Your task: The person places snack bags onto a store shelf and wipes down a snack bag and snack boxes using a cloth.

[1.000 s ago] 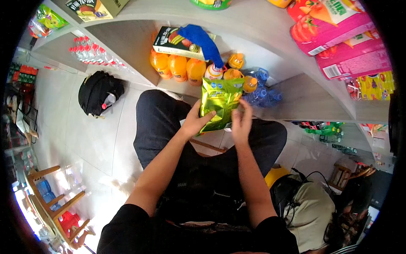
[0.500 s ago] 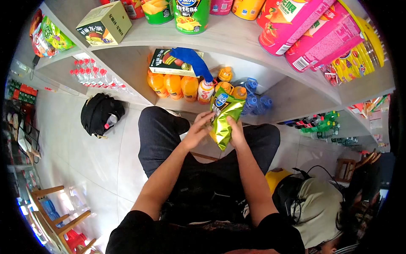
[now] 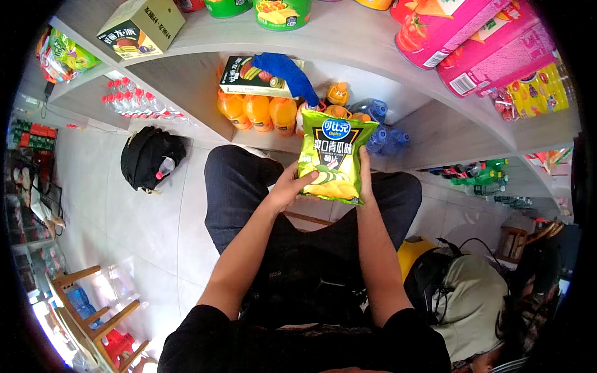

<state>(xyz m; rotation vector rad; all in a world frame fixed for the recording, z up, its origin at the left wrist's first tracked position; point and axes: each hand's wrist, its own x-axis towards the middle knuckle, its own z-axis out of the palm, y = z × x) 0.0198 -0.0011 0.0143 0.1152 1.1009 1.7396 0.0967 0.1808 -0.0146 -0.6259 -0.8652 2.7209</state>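
Note:
A green bag of potato chips (image 3: pixel 336 158) with a blue logo and cucumber slices on its front is held upright above my lap, its printed face toward me. My left hand (image 3: pixel 291 185) grips its lower left side, thumb on the front and the other fingers hidden behind. On the right edge, my right hand (image 3: pixel 365 177) is closed round the bag, its fingers mostly behind it. Just beyond the bag, orange drink bottles (image 3: pixel 257 113) stand on the low shelf, with a box (image 3: pixel 239 81) and a blue cloth (image 3: pixel 289 74) lying on top of them.
Blue-capped bottles (image 3: pixel 388 138) stand right on the low shelf. The upper shelf (image 3: pixel 249 45) carries a snack box (image 3: pixel 140 31), green cans (image 3: pixel 283 15) and pink cans (image 3: pixel 491 53). A black backpack (image 3: pixel 149 158) lies on the floor at left, a wooden stool (image 3: pixel 102 317) at lower left, more bags (image 3: pixel 466 304) at right.
The chip bag has turned from a tilted, edge-on pose to face me flat. My left hand has shifted from its upper side to its lower left; my right hand still holds it.

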